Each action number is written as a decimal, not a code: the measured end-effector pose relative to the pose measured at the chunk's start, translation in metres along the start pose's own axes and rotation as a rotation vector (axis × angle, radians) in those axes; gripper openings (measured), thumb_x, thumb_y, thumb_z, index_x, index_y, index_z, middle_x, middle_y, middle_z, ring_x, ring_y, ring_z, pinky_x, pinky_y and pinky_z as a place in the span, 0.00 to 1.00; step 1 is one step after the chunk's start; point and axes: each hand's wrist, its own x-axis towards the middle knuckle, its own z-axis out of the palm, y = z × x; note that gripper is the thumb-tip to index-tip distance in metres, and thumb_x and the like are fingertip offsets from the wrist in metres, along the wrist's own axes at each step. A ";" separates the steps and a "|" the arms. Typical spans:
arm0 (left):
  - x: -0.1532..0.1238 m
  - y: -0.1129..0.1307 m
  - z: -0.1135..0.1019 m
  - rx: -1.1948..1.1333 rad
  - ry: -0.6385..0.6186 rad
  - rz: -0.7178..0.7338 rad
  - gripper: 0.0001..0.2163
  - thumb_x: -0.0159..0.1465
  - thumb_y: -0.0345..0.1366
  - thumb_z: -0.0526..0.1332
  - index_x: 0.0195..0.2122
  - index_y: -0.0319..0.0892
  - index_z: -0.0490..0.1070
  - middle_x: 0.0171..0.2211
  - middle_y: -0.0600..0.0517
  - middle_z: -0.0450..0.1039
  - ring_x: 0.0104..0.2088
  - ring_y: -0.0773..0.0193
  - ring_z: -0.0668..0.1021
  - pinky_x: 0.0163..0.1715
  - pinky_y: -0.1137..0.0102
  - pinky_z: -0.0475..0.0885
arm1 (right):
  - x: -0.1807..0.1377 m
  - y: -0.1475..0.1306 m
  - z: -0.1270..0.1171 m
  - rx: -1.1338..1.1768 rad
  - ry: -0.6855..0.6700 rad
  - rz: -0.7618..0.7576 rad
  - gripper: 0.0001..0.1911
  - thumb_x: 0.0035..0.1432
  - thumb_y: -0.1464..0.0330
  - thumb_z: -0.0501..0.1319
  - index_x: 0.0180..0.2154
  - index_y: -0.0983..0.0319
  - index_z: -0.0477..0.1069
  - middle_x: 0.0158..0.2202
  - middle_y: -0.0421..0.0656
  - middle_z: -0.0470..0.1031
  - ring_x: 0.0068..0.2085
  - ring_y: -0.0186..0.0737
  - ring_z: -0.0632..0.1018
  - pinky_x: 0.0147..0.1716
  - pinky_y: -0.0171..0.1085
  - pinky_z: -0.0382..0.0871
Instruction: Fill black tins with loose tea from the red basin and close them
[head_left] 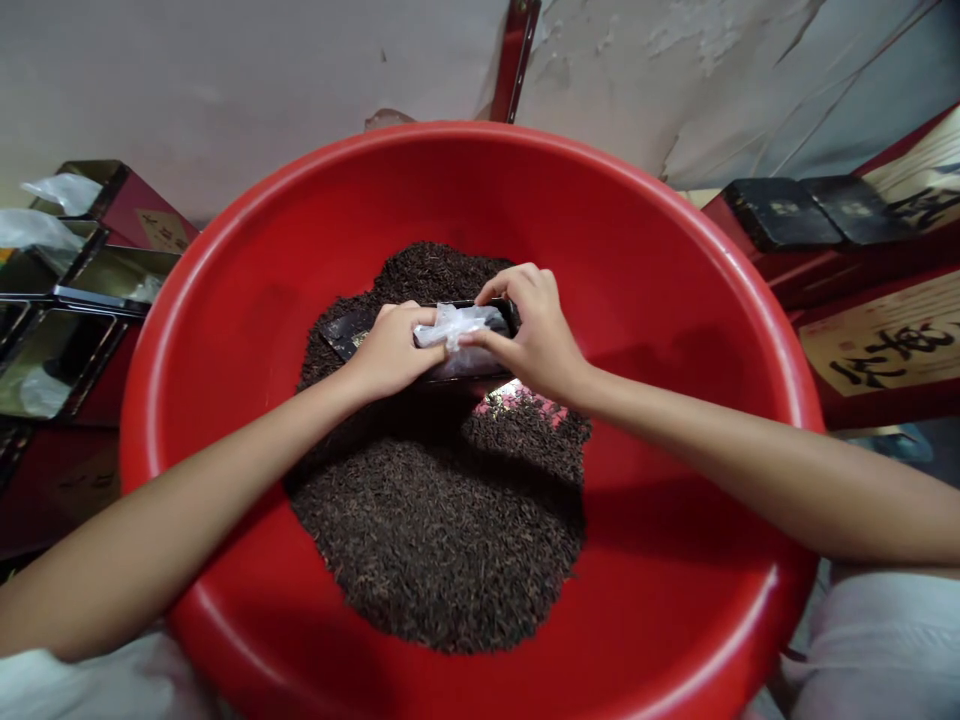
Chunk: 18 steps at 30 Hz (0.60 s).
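A big red plastic basin (652, 260) holds a heap of dark loose tea leaves (435, 530). On the heap stands a dark rectangular tin (346, 333) with a clear plastic liner bag (455, 325) bunched at its top. My left hand (390, 350) is closed on the left side of the bag over the tin. My right hand (536, 330) pinches the bag from the right, fingers curled over the tin's far edge. A pink printed patch (517, 400) shows under the right hand among the leaves.
Open red tins with clear liners (67, 330) are stacked at the left. Red boxes with black calligraphy labels (885, 350) and black lids (817, 210) stand at the right. A cracked pale wall (262, 70) rises behind the basin.
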 end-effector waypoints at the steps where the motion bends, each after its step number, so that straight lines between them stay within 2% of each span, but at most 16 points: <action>1: -0.001 0.002 -0.002 0.032 -0.018 0.003 0.07 0.55 0.36 0.58 0.27 0.39 0.72 0.25 0.52 0.69 0.33 0.60 0.70 0.43 0.62 0.64 | 0.002 0.005 0.001 -0.018 0.010 -0.027 0.06 0.51 0.67 0.61 0.33 0.62 0.69 0.41 0.45 0.70 0.46 0.44 0.68 0.47 0.44 0.59; 3: -0.003 0.004 -0.006 0.019 -0.086 0.016 0.09 0.56 0.38 0.57 0.31 0.38 0.72 0.29 0.51 0.71 0.37 0.58 0.71 0.45 0.60 0.64 | 0.006 0.016 0.004 -0.027 -0.010 -0.031 0.02 0.51 0.69 0.61 0.30 0.61 0.70 0.44 0.45 0.70 0.48 0.46 0.66 0.50 0.46 0.57; 5: -0.006 0.006 -0.010 -0.084 -0.118 0.037 0.13 0.57 0.37 0.57 0.42 0.38 0.70 0.38 0.49 0.72 0.39 0.58 0.73 0.45 0.62 0.65 | 0.008 0.025 0.009 -0.029 -0.010 0.057 0.02 0.48 0.70 0.62 0.25 0.61 0.71 0.45 0.44 0.70 0.50 0.48 0.65 0.51 0.48 0.56; 7: -0.010 0.008 -0.012 -0.116 0.020 0.056 0.19 0.58 0.36 0.57 0.52 0.39 0.63 0.46 0.47 0.69 0.43 0.59 0.72 0.46 0.63 0.66 | 0.010 0.029 0.014 0.017 -0.017 0.156 0.04 0.45 0.71 0.63 0.22 0.61 0.69 0.43 0.45 0.70 0.48 0.48 0.67 0.50 0.48 0.57; 9: -0.014 0.009 -0.010 0.018 0.229 0.111 0.19 0.60 0.36 0.57 0.54 0.43 0.61 0.49 0.47 0.67 0.47 0.57 0.70 0.48 0.61 0.65 | 0.011 0.031 0.017 0.102 -0.043 0.192 0.05 0.44 0.71 0.63 0.21 0.62 0.68 0.38 0.45 0.71 0.44 0.44 0.69 0.48 0.46 0.60; 10: -0.016 0.009 -0.008 0.118 0.285 0.169 0.17 0.62 0.37 0.56 0.52 0.45 0.63 0.49 0.47 0.67 0.48 0.55 0.69 0.50 0.59 0.64 | 0.011 0.031 0.018 0.139 -0.056 0.193 0.06 0.44 0.72 0.63 0.20 0.62 0.67 0.36 0.45 0.71 0.42 0.42 0.70 0.47 0.45 0.61; 12: -0.019 0.010 -0.001 0.293 0.237 0.323 0.13 0.64 0.39 0.54 0.49 0.46 0.67 0.49 0.47 0.68 0.51 0.53 0.68 0.52 0.57 0.62 | 0.011 0.031 0.019 0.179 -0.058 0.184 0.06 0.45 0.72 0.62 0.20 0.62 0.66 0.32 0.43 0.70 0.39 0.40 0.71 0.46 0.43 0.63; 14: -0.021 0.010 0.008 0.419 0.111 0.421 0.16 0.64 0.44 0.53 0.51 0.44 0.66 0.52 0.45 0.66 0.54 0.50 0.67 0.54 0.55 0.59 | 0.010 0.033 0.020 0.192 -0.029 0.164 0.06 0.45 0.71 0.61 0.20 0.61 0.66 0.31 0.42 0.70 0.38 0.39 0.71 0.45 0.42 0.63; 15: -0.023 0.010 0.013 0.474 0.077 0.415 0.20 0.63 0.46 0.55 0.53 0.41 0.64 0.55 0.42 0.64 0.56 0.48 0.65 0.56 0.55 0.57 | 0.010 0.034 0.021 0.202 -0.014 0.155 0.06 0.45 0.70 0.61 0.20 0.61 0.66 0.31 0.41 0.70 0.38 0.39 0.71 0.45 0.42 0.63; 18: -0.025 0.010 0.024 0.593 0.052 0.282 0.36 0.57 0.50 0.61 0.58 0.28 0.55 0.59 0.32 0.56 0.59 0.42 0.61 0.57 0.54 0.54 | 0.007 0.037 0.024 0.236 0.015 0.164 0.07 0.45 0.67 0.62 0.20 0.62 0.67 0.32 0.42 0.70 0.39 0.40 0.72 0.45 0.42 0.64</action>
